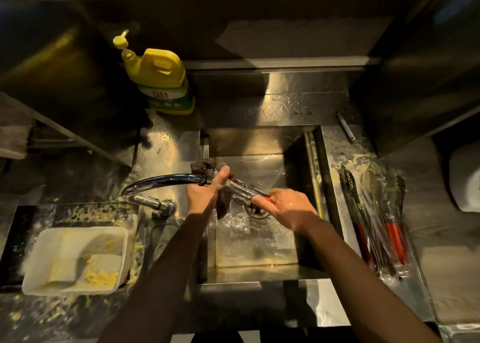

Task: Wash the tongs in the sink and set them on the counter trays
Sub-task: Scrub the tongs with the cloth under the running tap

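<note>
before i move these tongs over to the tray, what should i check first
1. Right hand grips tongs by the red handle: ok
2. Left hand free of scourer: not ok, it holds it on the tongs
3. Tap off: not ok, water runs
4. Tongs clean: cannot tell
5. Room on tray beside other tongs: cannot tell
</note>
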Tool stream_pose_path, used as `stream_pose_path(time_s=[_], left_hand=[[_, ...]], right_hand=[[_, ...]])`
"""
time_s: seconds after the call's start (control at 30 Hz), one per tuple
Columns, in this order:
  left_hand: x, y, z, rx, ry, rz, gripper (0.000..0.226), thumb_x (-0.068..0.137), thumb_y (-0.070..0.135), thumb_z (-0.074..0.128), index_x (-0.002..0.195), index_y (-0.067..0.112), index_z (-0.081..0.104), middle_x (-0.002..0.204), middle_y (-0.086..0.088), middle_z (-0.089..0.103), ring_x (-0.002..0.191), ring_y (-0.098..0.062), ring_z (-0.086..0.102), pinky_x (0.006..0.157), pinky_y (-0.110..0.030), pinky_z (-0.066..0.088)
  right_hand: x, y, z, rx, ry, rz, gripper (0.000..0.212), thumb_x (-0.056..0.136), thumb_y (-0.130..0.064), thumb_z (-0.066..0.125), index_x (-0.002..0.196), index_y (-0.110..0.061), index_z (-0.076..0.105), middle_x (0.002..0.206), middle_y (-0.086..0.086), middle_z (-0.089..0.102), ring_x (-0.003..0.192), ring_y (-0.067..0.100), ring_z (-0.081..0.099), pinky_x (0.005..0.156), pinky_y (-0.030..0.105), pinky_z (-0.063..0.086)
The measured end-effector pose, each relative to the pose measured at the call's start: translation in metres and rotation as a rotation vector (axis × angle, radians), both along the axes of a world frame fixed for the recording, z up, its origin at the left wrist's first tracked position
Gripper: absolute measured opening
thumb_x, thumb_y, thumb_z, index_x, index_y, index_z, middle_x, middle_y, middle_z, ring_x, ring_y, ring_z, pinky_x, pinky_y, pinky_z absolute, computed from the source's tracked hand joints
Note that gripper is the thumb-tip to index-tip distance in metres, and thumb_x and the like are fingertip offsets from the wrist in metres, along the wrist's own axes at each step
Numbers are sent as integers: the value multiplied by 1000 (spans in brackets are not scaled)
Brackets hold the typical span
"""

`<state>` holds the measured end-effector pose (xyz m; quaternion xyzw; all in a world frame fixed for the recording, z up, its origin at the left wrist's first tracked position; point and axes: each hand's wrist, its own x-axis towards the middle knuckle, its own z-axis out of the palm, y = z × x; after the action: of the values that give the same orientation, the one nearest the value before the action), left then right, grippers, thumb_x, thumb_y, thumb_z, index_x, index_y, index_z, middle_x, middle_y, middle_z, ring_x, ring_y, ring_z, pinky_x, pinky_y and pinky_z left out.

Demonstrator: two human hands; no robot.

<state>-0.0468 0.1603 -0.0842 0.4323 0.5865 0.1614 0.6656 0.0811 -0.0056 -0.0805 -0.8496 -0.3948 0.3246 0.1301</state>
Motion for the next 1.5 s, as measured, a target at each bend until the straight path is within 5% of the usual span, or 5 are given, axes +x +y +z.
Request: stream_pose_path(time_s=[0.17, 0.43, 0.7, 1.0, 1.5], left_hand=[[-7, 1, -14, -171, -92, 350, 35, 94, 25, 65, 119, 1, 58, 118, -16, 64, 104, -29, 65, 92, -41, 52], [-11, -30, -15, -326, -205, 208, 29, 87, 5, 70, 115, 2, 62, 109, -22, 67, 73, -21, 72, 56, -29, 60], [-1, -59, -9, -275, -129, 101, 98, 41, 39, 98, 123, 1, 61, 102, -18, 75, 90, -33, 75, 79, -46, 60], [6, -90, 44, -113, -220, -46, 17, 80, 20, 78, 95, 16, 72, 91, -10, 75, 91, -32, 69, 85, -47, 49], [16, -97, 93, -42, -380, -355, 19, 86, 4, 69, 103, 10, 70, 93, -7, 78, 79, -15, 76, 67, -29, 58]], right_hand=[[16, -18, -9, -47, -174, -31, 74, 87, -79, 17, 62, -24, 58, 79, -3, 47, 70, 16, 53, 62, 31, 32], [2, -51, -19, -120, -244, -168, 56, 100, -61, 35, 95, -23, 75, 91, -3, 48, 84, 19, 60, 65, 27, 35], [11, -72, -14, -48, -183, -178, 50, 100, -60, 39, 88, -24, 72, 88, -4, 51, 69, 9, 50, 58, 22, 34], [25, -86, 10, 161, -96, -122, 40, 102, -52, 39, 103, -26, 69, 104, -9, 46, 84, 9, 55, 74, 29, 44], [-1, -124, 77, 499, -131, -264, 27, 103, -37, 47, 105, -21, 68, 118, -4, 53, 106, 11, 50, 92, 30, 44]])
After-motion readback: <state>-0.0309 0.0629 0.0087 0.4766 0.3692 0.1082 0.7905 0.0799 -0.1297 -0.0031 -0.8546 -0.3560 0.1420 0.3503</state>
